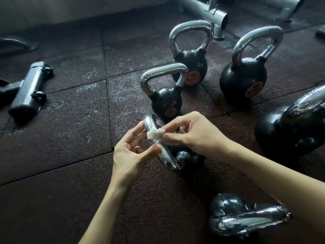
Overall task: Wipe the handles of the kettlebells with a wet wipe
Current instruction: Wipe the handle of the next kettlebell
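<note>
— What worries us most here on the rubber floor (61, 138)?

— The crowding. The big kettlebell (288, 131) on our right and the three standing kettlebells (244, 81) behind are all near the one we are working on. That near kettlebell (190, 158) seems tipped toward us. If it rolls, we judge it could knock a neighbour or catch our fingers.

— And the handle (164, 155)?

— It is chrome and will be slick where it is wet. Our left hand (130, 154) only pinches it lightly between thumb and fingertips, so it could slip.

— The right hand (191, 132)?

— It pinches the wet wipe (154, 135), bunched into a small ball, and presses it on the upper part of the handle. A wad that small could skip the underside, or tear.

— So where does the wipe sit against our hands?

— At the right fingertips, touching the handle, just above the left thumb and beside the left fingers.
</note>
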Motion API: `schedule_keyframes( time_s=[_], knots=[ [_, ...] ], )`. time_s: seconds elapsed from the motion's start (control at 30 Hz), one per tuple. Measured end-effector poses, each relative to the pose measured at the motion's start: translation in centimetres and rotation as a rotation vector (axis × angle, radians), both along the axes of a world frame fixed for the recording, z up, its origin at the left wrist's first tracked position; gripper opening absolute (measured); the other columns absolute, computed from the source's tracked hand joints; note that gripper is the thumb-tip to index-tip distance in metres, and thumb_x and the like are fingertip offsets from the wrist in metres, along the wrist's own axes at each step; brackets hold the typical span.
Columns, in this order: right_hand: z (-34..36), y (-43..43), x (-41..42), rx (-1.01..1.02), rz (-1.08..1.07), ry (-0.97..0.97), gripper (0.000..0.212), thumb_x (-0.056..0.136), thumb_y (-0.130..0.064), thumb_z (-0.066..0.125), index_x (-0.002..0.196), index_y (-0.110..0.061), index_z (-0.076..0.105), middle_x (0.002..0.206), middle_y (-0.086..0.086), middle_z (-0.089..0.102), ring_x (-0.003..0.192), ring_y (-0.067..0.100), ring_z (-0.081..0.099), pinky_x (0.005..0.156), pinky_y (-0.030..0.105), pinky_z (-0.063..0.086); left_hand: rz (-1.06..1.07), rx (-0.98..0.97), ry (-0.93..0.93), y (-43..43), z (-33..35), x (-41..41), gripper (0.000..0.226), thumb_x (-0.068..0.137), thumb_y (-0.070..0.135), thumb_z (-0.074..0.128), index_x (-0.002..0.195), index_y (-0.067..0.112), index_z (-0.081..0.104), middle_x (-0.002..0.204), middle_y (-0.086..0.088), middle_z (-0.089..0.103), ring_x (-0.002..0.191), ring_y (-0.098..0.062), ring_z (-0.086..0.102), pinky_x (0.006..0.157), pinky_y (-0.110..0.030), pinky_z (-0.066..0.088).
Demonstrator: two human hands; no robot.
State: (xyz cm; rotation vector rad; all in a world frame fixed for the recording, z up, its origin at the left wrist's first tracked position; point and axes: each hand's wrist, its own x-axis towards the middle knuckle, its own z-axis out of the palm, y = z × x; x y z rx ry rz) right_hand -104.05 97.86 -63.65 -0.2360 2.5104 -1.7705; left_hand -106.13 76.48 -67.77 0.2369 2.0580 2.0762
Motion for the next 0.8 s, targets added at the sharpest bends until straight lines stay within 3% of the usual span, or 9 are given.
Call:
schedule_keyframes(
  time_s=[0.03,0.17,0.2,0.37,0.47,0.53,0.6,0.73,0.8],
  knots=[
    [-0.3,0.3,0.8,-0.031,0.017,-0.031,0.017,0.087,-0.016,0.082,0.103,-0.013,0.083,0.08,-0.005,0.079,0.069,0.006,0.072,0.065,0.025,0.057,0.001,0.007,0.001,-0.1,-0.1,-0.1,0.105,0.046,0.06,0.098,0.14,0.031,0.061,0.126,0.002,0.074,0.103,-0.03,0.066,0.101,-0.056,0.054],
    [-1.1,1.0,2.9,-0.029,0.035,-0.096,0.013,0.086,-0.017,0.083,0.098,-0.022,0.084,0.079,-0.009,0.079,0.069,0.001,0.057,0.066,0.021,0.04,0.013,-0.006,0.04,-0.1,-0.1,-0.1,0.104,0.045,0.068,0.094,0.137,0.032,0.061,0.124,0.008,0.075,0.11,-0.02,0.073,0.091,-0.03,0.06],
    [-1.1,1.0,2.8,-0.047,0.034,-0.081,0.013,0.085,-0.016,0.083,0.098,-0.02,0.084,0.076,-0.01,0.078,0.066,-0.002,0.057,0.065,0.017,0.042,0.016,0.007,0.035,0.0,0.0,0.0,0.103,0.045,0.067,0.094,0.137,0.032,0.061,0.124,0.009,0.075,0.112,-0.02,0.073,0.093,-0.031,0.059],
    [-0.5,0.9,2.5,0.003,0.025,0.009,0.014,0.085,-0.015,0.083,0.099,-0.014,0.084,0.065,-0.019,0.072,0.054,-0.007,0.058,0.057,0.005,0.039,-0.023,0.011,0.016,0.1,-0.3,-0.3,0.088,0.056,0.051,0.098,0.136,0.036,0.063,0.127,0.005,0.074,0.116,-0.027,0.065,0.108,-0.064,0.046],
    [-1.2,1.4,4.0,0.058,0.065,0.067,0.016,0.082,-0.02,0.087,0.098,-0.018,0.084,0.086,-0.009,0.08,0.071,-0.001,0.067,0.065,0.015,0.047,-0.008,-0.012,0.032,-0.5,-0.5,-0.2,0.097,0.052,0.065,0.093,0.139,0.034,0.061,0.128,0.008,0.073,0.125,-0.017,0.066,0.111,-0.05,0.047],
    [-1.9,1.8,4.2,0.162,0.06,0.121,0.015,0.081,-0.021,0.088,0.096,-0.018,0.085,0.09,-0.008,0.08,0.081,0.004,0.073,0.073,0.023,0.054,-0.002,-0.022,0.033,-0.8,-0.5,0.0,0.106,0.048,0.072,0.09,0.141,0.032,0.059,0.127,0.011,0.073,0.121,-0.013,0.067,0.101,-0.03,0.052],
    [-2.5,2.0,3.4,0.286,0.083,0.178,0.013,0.082,-0.019,0.087,0.094,-0.017,0.085,0.089,-0.009,0.078,0.082,0.004,0.072,0.077,0.024,0.056,-0.009,-0.024,0.034,-1.2,-0.7,0.1,0.11,0.045,0.074,0.09,0.141,0.032,0.059,0.128,0.012,0.073,0.109,-0.015,0.062,0.09,-0.021,0.052],
    [-2.9,1.1,1.1,0.545,0.149,0.313,0.01,0.082,-0.023,0.084,0.091,-0.02,0.084,0.085,-0.003,0.074,0.08,0.013,0.066,0.076,0.022,0.049,-0.037,-0.016,0.011,-1.8,-1.0,0.1,0.107,0.042,0.068,0.095,0.138,0.035,0.061,0.131,0.01,0.071,0.096,-0.026,0.045,0.09,-0.034,0.051],
    [-2.4,0.2,0.3,0.577,0.241,0.235,0.01,0.085,-0.022,0.083,0.094,-0.018,0.085,0.086,-0.001,0.075,0.081,0.011,0.067,0.076,0.022,0.049,-0.067,-0.021,0.012,-2.1,-0.8,0.1,0.104,0.042,0.066,0.096,0.136,0.038,0.062,0.132,0.011,0.071,0.092,-0.027,0.044,0.085,-0.028,0.054]
  ],
)
